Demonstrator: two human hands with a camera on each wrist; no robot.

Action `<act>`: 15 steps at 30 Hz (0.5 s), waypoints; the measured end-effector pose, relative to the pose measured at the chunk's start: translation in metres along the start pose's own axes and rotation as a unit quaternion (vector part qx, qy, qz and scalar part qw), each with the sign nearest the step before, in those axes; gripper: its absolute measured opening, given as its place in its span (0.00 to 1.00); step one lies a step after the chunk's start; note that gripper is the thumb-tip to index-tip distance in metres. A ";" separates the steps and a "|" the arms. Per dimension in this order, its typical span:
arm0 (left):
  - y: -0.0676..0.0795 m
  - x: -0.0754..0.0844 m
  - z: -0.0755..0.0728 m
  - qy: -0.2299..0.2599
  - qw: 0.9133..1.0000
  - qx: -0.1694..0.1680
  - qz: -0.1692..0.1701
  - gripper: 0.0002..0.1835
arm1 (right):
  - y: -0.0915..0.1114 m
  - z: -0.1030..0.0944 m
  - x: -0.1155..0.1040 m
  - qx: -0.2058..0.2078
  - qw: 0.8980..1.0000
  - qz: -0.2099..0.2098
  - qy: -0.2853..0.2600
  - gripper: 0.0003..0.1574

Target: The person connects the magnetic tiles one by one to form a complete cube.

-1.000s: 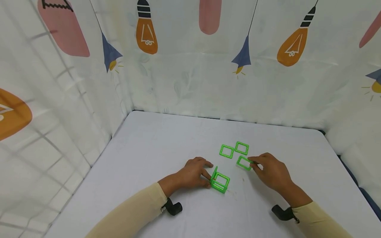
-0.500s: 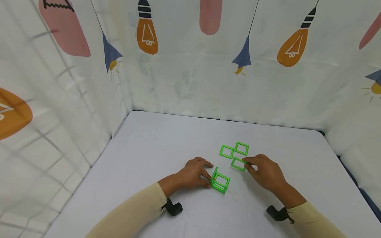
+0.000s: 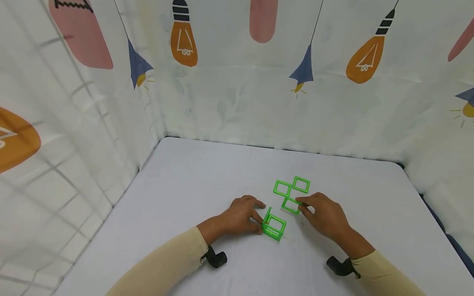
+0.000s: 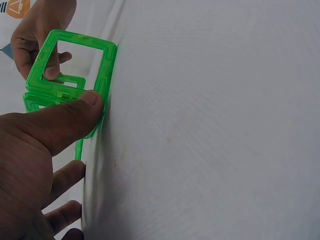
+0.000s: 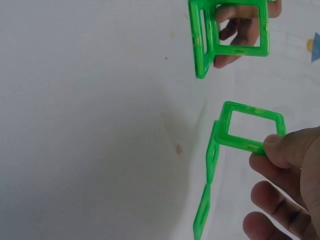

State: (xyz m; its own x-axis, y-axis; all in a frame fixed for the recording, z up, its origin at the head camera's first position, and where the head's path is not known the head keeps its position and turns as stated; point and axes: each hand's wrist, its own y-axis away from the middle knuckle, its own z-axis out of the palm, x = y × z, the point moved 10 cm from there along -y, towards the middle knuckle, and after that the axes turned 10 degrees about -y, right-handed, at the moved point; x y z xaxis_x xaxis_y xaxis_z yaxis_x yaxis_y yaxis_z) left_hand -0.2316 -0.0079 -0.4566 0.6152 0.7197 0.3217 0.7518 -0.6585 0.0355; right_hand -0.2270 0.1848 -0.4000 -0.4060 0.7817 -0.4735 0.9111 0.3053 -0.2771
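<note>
Near the middle of the tabletop (image 3: 207, 176), well in from its left edge, the left hand (image 3: 238, 216) holds a cluster of joined green frames (image 3: 273, 235) by its left side, where one panel stands upright; thumb and index finger are on the cluster, the other fingers loosely apart. Next comes the gap that seems to matter: a single green square (image 3: 289, 211), with no clear long axis, sits to the right of the cluster and toward the tabletop's far edge, near it but apart, and looks tilted rather than flat. Beyond it, toward that far edge, lie a left loose square (image 3: 281, 195) and a right loose square (image 3: 300, 190), side by side; whether the single one touches the closer of them cannot be told. Farthest right, toward the tabletop's right edge, the right hand (image 3: 326, 218) pinches the single square by its right end, thumb and forefinger closed to its thickness.
</note>
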 end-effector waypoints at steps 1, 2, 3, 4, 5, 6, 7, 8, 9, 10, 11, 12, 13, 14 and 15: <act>0.000 0.000 0.000 0.001 1.000 0.000 0.000 0.13 | 0.000 0.001 -0.001 -0.001 1.000 0.001 0.000 0.19; 0.000 0.000 0.000 0.002 1.000 0.000 -0.001 0.13 | 0.000 0.002 -0.001 -0.003 1.000 0.002 0.000 0.19; 0.000 0.000 0.000 0.003 1.000 0.001 -0.001 0.13 | -0.001 0.003 -0.001 -0.005 1.000 0.004 0.000 0.19; 0.000 0.000 0.000 0.004 1.000 0.001 0.000 0.13 | -0.001 0.004 -0.001 -0.007 1.000 0.006 0.001 0.19; 0.000 0.001 -0.001 0.004 1.000 0.002 0.000 0.13 | -0.001 0.006 -0.002 -0.010 1.000 0.007 0.000 0.19; 0.000 0.001 -0.001 0.004 1.000 0.002 0.001 0.13 | -0.001 0.007 -0.002 -0.012 1.000 0.009 -0.001 0.19; 0.000 0.001 -0.001 0.003 1.000 0.002 0.001 0.13 | -0.001 0.008 -0.002 -0.014 1.000 0.011 -0.001 0.19; 0.000 0.001 -0.001 0.002 1.000 0.003 0.002 0.13 | -0.002 0.009 -0.002 -0.015 1.000 0.012 -0.001 0.19; 0.000 0.001 -0.001 0.001 1.000 0.002 0.002 0.13 | -0.002 0.010 -0.003 -0.016 1.000 0.012 0.000 0.19; 0.000 0.001 -0.001 0.000 1.000 0.002 0.002 0.13 | -0.002 0.011 -0.003 -0.018 1.000 0.011 -0.001 0.19; 0.001 0.001 -0.001 -0.001 1.000 0.002 0.002 0.13 | -0.002 0.012 -0.004 -0.019 1.000 0.011 -0.002 0.19; 0.000 0.001 -0.001 -0.001 1.000 0.002 0.002 0.13 | -0.002 0.013 -0.004 -0.021 1.000 0.011 -0.003 0.19; 0.000 0.001 0.000 -0.001 1.000 0.001 0.002 0.13 | -0.002 0.014 -0.005 -0.022 1.000 0.010 -0.003 0.19; 0.001 0.001 0.000 -0.002 1.000 0.002 0.002 0.13 | -0.002 0.015 -0.005 -0.023 1.000 0.009 -0.004 0.19; 0.001 0.001 0.000 -0.002 1.000 0.001 0.002 0.13 | -0.002 0.017 -0.006 -0.025 1.000 0.010 -0.005 0.19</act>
State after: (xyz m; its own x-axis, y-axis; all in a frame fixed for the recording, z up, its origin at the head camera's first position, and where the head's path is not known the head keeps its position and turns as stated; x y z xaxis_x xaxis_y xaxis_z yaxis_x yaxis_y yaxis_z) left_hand -0.2306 -0.0075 -0.4563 0.6186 0.7181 0.3189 0.7501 -0.6606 0.0323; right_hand -0.2277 0.1706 -0.4109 -0.3885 0.7824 -0.4868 0.9212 0.3169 -0.2258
